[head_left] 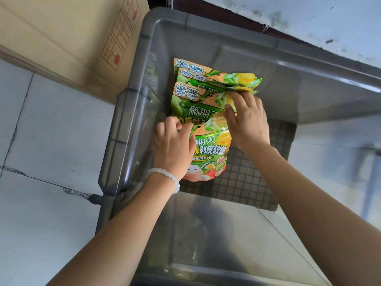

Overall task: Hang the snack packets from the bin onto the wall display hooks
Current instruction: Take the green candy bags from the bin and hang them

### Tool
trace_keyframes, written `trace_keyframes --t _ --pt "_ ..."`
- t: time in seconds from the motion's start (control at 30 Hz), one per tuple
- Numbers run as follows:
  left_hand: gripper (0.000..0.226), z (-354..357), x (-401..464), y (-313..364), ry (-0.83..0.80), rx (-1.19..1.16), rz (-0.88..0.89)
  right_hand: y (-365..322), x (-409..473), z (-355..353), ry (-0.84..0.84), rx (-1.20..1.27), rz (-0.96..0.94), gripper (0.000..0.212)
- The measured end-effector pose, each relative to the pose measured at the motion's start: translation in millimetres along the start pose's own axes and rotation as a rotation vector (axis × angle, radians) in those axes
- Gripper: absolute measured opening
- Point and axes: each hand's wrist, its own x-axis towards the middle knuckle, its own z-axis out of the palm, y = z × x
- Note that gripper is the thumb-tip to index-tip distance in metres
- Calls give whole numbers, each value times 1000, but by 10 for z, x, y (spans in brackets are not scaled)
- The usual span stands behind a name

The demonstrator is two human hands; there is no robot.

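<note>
Both hands, left (pixel 172 145) and right (pixel 247 120), pinch overlapping snack packets (pixel 208 145) (lower ones half-hidden) in the bin (pixel 132 112).

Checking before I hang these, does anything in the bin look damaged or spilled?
Nothing stands out. The snack packets lie overlapped in the grey bin, unopened, with the left hand and right hand on them.

We have a single wide-angle view from a head-worn camera, looking steeply down and forward into a grey bin (pixel 132 112) close below us. Both forearms reach in from the bottom edge, and tiled floor (pixel 51 120) fills the left side.
</note>
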Motion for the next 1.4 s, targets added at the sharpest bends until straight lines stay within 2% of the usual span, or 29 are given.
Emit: trace_keyframes --t 0.17,0.37,0.57,0.87,1.03,1.1,1.27,1.4 --pt "16 -1 6 3 2 -1 -1 57 -22 -8 -23 126 107 37" --pt "17 6 24 21 -7 7 5 57 -67 44 74 180 222 36" --pt "18 17 43 38 -11 5 -11 4 -36 34 19 403 308 38" --pt "17 31 51 47 -10 -12 -21 65 -75 41 117 398 311 31" --pt "19 11 30 50 -14 -19 -23 47 -52 35 47 425 257 28" --pt "19 5 31 53 -7 -18 -21 28 17 36 14 430 289 22" --pt "11 -48 24 55 -1 12 -3 45 -17 -24 -45 564 356 23" --pt "9 -212 -105 160 -56 32 15 3 -301 -213 -127 648 351 18"
